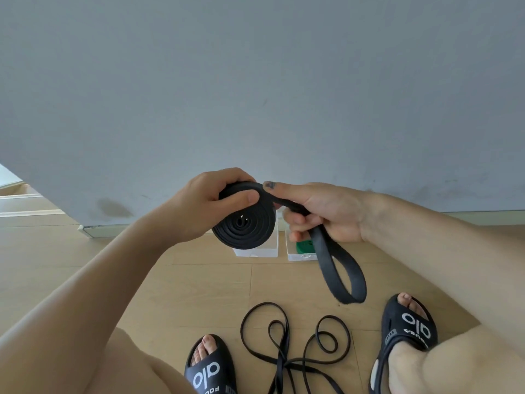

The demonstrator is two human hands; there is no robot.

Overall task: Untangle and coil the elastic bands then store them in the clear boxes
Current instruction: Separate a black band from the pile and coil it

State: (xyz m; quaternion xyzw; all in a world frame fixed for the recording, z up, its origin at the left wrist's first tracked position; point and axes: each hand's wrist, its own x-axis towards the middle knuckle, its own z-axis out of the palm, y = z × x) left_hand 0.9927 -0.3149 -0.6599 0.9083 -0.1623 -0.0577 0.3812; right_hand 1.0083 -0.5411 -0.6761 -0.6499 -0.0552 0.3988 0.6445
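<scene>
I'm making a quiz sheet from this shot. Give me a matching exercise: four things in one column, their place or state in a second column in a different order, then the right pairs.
Things
1. wide black band
2. thin black bands
3. green band
4. left clear box

Places or states
A. lying tangled on the floor between the feet
B. inside the right clear box
C. partly coiled, roll gripped by the left hand, loose tail running through the right hand
D. on the floor by the wall, mostly hidden behind the coil

Pairs: 1-C, 2-A, 3-B, 4-D
</scene>
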